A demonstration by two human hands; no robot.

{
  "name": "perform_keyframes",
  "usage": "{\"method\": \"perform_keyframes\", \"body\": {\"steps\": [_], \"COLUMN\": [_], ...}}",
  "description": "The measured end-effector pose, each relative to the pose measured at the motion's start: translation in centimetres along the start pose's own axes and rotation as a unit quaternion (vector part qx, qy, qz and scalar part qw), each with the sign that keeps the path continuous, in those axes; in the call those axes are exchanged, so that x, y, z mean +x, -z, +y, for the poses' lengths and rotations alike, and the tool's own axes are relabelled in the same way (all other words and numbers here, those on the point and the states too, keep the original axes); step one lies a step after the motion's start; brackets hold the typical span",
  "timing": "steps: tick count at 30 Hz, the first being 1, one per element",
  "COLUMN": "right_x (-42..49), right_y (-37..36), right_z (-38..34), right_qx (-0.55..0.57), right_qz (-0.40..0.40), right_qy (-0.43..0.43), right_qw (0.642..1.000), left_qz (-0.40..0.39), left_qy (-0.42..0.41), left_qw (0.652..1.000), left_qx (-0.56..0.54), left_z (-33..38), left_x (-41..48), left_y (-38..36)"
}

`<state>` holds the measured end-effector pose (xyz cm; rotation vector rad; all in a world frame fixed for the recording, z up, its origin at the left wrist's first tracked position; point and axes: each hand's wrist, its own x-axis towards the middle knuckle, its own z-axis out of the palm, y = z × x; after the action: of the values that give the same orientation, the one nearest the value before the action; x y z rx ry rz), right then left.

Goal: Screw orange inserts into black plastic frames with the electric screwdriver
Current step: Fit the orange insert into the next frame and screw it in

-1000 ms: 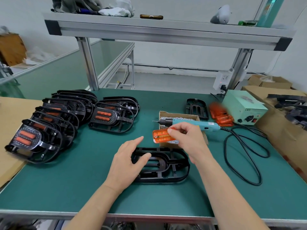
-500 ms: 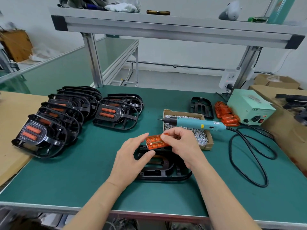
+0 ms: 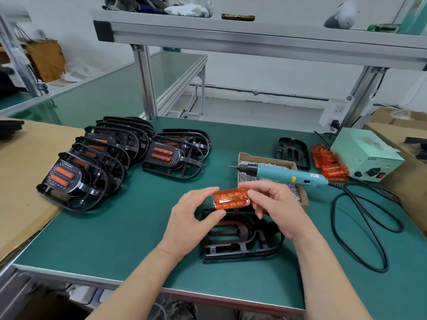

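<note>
above black frame (image 3: pixel 240 239), both hands pinch orange insert (image 3: pixel 231 199).

insert (image 3: pixel 231 199): glossy translucent orange plastic | frame (image 3: pixel 240 241): matt black plastic | table mat (image 3: pixel 115 239): matt green

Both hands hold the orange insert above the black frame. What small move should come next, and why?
Probably lower the orange insert into the black frame below it. The left hand and right hand pinch it above the frame, not yet seated, and the electric screwdriver lies untouched on the screw box.
</note>
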<state>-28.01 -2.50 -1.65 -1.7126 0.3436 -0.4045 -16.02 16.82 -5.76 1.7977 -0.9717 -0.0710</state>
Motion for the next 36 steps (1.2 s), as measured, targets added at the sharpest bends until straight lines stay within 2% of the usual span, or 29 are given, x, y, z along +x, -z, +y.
{"method": "perform_keyframes", "body": {"steps": [8, 12, 21, 26, 36], "right_x": [-1.0, -0.9, -0.9, -0.8, -0.7], "right_y": [1.0, 0.7, 0.1, -0.4, -0.5], "right_z": [0.0, 0.3, 0.4, 0.5, 0.4], "right_qx": [0.006, -0.04, -0.065, -0.118, -0.122], "right_qz": [-0.057, -0.047, -0.018, -0.003, -0.003], "right_qy": [0.041, 0.047, 0.045, 0.051, 0.014], "right_qw": [0.998, 0.997, 0.997, 0.992, 0.992], "left_qz": [0.0, -0.002, 0.02, 0.002, 0.026], "left_qy": [-0.006, -0.004, 0.003, -0.025, 0.011], "left_qw": [1.0, 1.0, 0.999, 0.997, 1.0], "left_qx": [-0.001, 0.004, 0.027, 0.067, 0.0], "left_z": [0.0, 0.2, 0.3, -0.2, -0.1], "left_x": [0.0, 0.0, 0.1, 0.4, 0.3], "left_y": [-0.1, 0.0, -0.1, -0.1, -0.3]}}
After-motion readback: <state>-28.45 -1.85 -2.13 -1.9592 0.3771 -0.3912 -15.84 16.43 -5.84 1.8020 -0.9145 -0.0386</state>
